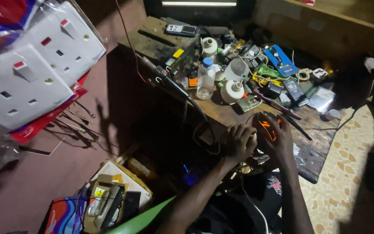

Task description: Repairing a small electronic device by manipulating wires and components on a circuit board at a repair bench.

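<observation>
My left hand [239, 142] and my right hand [278, 138] meet over the near edge of a cluttered wooden workbench [308, 156]. Together they grip a small dark device with orange markings [266, 128], held between the fingers of both hands. The right hand wraps around its right side, the left hand presses on its left. A thin white wire [256, 208] hangs down below my arms. Most of the device is hidden by my fingers.
The bench holds a clear plastic bottle [205, 79], a soldering iron on its stand [169, 82], white round parts [232, 92], a blue tool card [281, 60], a remote [181, 29]. Packaged white wall sockets [31, 65] hang at left. Boxes [109, 199] lie on the floor.
</observation>
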